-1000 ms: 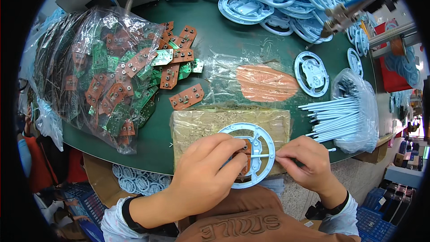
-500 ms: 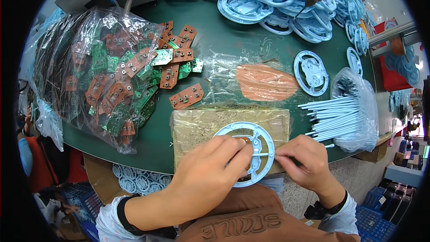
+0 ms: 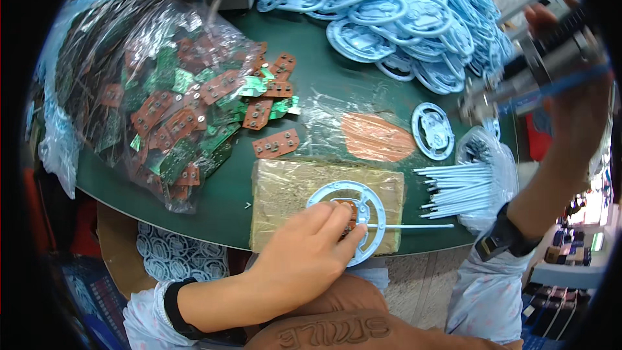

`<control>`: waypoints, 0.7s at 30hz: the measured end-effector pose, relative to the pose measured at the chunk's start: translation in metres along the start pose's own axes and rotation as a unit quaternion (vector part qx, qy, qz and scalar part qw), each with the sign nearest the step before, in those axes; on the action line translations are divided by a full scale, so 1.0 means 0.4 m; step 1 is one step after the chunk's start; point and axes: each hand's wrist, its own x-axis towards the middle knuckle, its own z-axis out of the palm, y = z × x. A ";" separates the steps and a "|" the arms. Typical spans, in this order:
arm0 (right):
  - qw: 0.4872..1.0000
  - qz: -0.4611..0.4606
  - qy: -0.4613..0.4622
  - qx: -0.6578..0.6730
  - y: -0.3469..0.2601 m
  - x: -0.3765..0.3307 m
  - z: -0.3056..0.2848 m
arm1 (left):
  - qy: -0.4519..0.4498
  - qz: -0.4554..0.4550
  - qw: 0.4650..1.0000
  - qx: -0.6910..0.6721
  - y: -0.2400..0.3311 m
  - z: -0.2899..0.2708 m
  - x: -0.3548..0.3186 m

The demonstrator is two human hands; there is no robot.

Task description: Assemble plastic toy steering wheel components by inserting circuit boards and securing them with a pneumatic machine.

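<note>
My left hand (image 3: 311, 236) presses a light blue plastic steering-wheel-shaped part (image 3: 380, 227) onto a tape-wrapped block (image 3: 278, 185). Its fingers are closed on a brown circuit board (image 3: 353, 215) inside the ring, partly covering it. From the wheel a thin pale blue cable (image 3: 421, 226) runs out to the right. At the upper right, my raised right hand (image 3: 580, 107) is closed around a metal power screwdriver (image 3: 518, 84). Motion blurs both hand and tool; the tool points down and left.
A plastic bag of circuit boards (image 3: 162, 97) lies at left, loose boards (image 3: 275, 144) beside it. Blue wheel parts (image 3: 414, 13) are heaped at the back. A single wheel (image 3: 433, 131) and bundled cables (image 3: 453, 188) lie at right. A box of wheels (image 3: 175, 249) stands below the table edge.
My right hand has left the cable beside the wheel and risen to the upper right, onto the screwdriver. The cable now lies extended. My left hand stays on the wheel and board.
</note>
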 end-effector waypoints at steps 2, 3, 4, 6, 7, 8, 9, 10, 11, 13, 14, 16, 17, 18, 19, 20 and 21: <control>0.996 0.057 -0.064 0.034 -0.028 -0.015 -0.016 | 0.011 -0.012 1.000 0.012 0.003 0.006 -0.006; 0.960 0.097 -0.166 0.201 -0.042 -0.003 0.055 | 0.011 -0.006 1.000 0.018 0.003 0.005 -0.005; 0.959 0.103 -0.172 0.200 -0.059 0.006 0.111 | 0.013 0.004 1.000 0.023 0.000 0.006 -0.003; 0.977 0.041 -0.144 0.154 -0.070 0.017 0.203 | 0.020 -0.003 0.999 0.031 -0.007 0.010 -0.010; 0.976 0.056 -0.155 0.141 -0.079 0.003 0.226 | 0.023 0.001 0.999 0.041 -0.007 0.009 -0.012; 0.975 0.071 -0.165 0.128 -0.088 -0.013 0.248 | 0.027 -0.006 0.999 0.038 -0.009 0.007 -0.013; 0.976 0.076 -0.165 0.117 -0.119 -0.037 0.282 | 0.017 0.011 0.999 0.037 -0.005 0.003 -0.006; 0.987 0.075 -0.108 0.093 -0.149 -0.065 0.320 | 0.009 0.031 0.999 0.035 0.000 0.002 0.000; 0.993 0.069 -0.052 0.075 -0.164 -0.086 0.357 | 0.011 0.035 0.999 0.031 0.002 0.006 0.005; 0.994 0.070 -0.006 0.087 -0.121 -0.078 0.396 | 0.028 -0.004 0.999 0.019 -0.010 0.009 -0.015; 0.994 0.071 -0.009 0.087 -0.115 -0.075 0.390 | 0.029 -0.006 0.999 0.019 -0.010 0.009 -0.019; 0.988 0.056 -0.084 0.121 -0.102 -0.071 0.368 | 0.025 0.011 0.999 0.024 -0.010 0.010 -0.015; 0.993 0.050 -0.036 0.101 -0.102 -0.088 0.388 | 0.026 0.013 0.999 0.023 -0.008 0.010 -0.014; 0.993 0.050 -0.036 0.101 -0.100 -0.091 0.392 | 0.026 0.011 0.999 0.018 -0.006 0.011 -0.014; 0.993 0.049 -0.025 0.100 -0.098 -0.093 0.393 | 0.026 0.008 1.000 0.013 -0.005 0.010 -0.013; 0.994 0.047 -0.013 0.099 -0.097 -0.095 0.397 | 0.025 0.007 1.000 0.013 -0.006 0.008 -0.011; 0.994 0.069 0.045 0.066 -0.106 -0.100 0.435 | 0.020 0.008 1.000 0.013 -0.007 0.006 -0.010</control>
